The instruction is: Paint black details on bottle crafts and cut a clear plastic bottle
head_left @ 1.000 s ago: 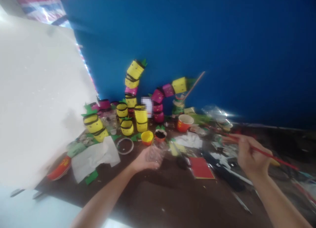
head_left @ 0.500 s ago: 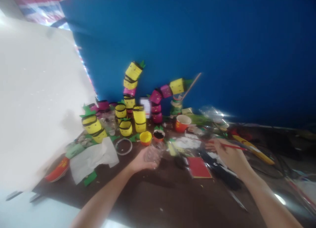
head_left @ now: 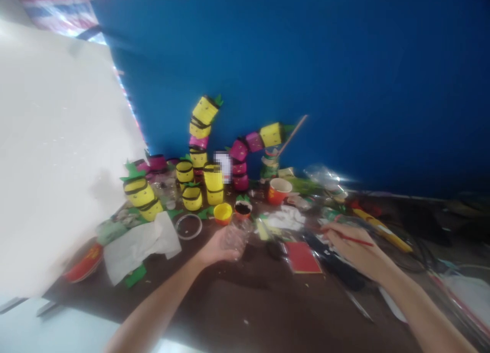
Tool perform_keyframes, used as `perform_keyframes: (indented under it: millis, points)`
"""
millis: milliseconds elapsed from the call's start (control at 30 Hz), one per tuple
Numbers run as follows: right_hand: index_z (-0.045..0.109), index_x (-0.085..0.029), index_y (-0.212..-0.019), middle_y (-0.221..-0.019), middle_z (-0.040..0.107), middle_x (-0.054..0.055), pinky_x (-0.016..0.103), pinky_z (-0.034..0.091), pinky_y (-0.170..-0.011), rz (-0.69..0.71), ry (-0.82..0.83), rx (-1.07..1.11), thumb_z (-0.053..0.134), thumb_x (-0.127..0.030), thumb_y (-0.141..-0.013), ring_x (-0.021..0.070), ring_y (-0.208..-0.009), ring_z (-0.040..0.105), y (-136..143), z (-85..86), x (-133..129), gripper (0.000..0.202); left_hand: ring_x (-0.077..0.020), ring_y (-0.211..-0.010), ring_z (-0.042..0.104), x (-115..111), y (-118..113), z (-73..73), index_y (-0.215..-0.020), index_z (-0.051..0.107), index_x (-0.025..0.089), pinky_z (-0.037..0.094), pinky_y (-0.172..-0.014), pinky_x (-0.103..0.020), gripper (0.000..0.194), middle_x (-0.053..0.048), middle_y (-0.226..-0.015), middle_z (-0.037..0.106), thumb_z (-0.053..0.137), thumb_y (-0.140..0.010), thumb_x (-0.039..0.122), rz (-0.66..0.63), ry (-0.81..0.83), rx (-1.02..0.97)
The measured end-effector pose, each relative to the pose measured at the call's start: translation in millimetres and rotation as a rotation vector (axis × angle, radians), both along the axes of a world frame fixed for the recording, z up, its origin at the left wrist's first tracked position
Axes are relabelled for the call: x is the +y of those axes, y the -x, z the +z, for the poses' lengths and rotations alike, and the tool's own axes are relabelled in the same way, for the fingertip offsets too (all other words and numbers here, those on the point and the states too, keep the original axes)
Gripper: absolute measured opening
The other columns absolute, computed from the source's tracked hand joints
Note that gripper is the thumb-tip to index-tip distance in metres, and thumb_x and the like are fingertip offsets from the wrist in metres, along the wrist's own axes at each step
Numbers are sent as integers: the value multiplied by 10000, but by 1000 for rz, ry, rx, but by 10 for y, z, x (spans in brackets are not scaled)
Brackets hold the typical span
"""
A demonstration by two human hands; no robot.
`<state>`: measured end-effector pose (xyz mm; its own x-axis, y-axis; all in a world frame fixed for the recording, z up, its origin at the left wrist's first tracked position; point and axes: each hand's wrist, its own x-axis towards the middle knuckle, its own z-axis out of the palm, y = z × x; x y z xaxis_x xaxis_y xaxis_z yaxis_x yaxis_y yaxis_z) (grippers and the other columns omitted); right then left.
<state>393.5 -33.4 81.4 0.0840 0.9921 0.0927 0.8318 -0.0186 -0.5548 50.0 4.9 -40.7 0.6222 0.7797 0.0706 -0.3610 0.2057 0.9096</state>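
Observation:
My left hand (head_left: 220, 246) is wrapped round a clear plastic bottle piece (head_left: 239, 235), low over the middle of the table. Its far end lies close to a small cup of black paint (head_left: 243, 209) and a yellow cup (head_left: 222, 213). On the right, my right hand (head_left: 350, 243) grips a thin red-handled paintbrush (head_left: 356, 240). Its bristle end is too blurred to make out. Below that hand lie dark strips (head_left: 348, 274), and to its left is a red square packet (head_left: 303, 257).
Yellow and purple banded containers (head_left: 214, 184) stand stacked at the back against a blue wall (head_left: 306, 62). A red paper cup (head_left: 279, 191), crumpled white tissue (head_left: 287, 218), a clear ring (head_left: 189, 226) and a white sheet (head_left: 141, 246) lie around. A yellow tool (head_left: 383, 230) rests at right.
My right hand has drawn back slightly toward me, and the paintbrush has swung from its leftward reach. My left hand keeps its hold. The view has shifted a little.

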Motion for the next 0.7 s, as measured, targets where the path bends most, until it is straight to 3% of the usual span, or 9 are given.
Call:
perform_keyframes:
  millis: [133,267,533,700]
  points:
    - [666,-177,-826,-746,729,86,330,525,-676,-37,-35,-14,424,-415,-717,258,-720,687,36,55,7,356,-149,-790,607,7,12,-14,-1092,552,157,469,-753,-317,631,-44,-878,615,860,-575,348,17,-61,16]
    - [671,-199,-727,-705,719,54,313,513,-646,33,-12,-90,417,-383,-703,244,-686,673,39,88,35,314,-157,-809,609,11,14,-22,-1087,550,150,466,-772,-326,626,-52,-891,616,857,-580,354,20,-81,35]
    - [677,-209,-719,-675,710,53,294,509,-603,72,-51,-113,440,-317,-732,234,-655,666,62,116,24,260,-148,-792,591,-1,7,-4,-1092,550,172,457,-754,-316,619,-32,-873,611,852,-581,347,18,-71,17]
    - [677,-200,-728,-776,740,86,308,516,-674,2,-206,-191,471,-332,-724,252,-735,690,24,63,26,245,-151,-798,591,21,8,-67,-1093,553,197,455,-760,-313,612,-23,-874,611,855,-575,321,-2,-45,11]
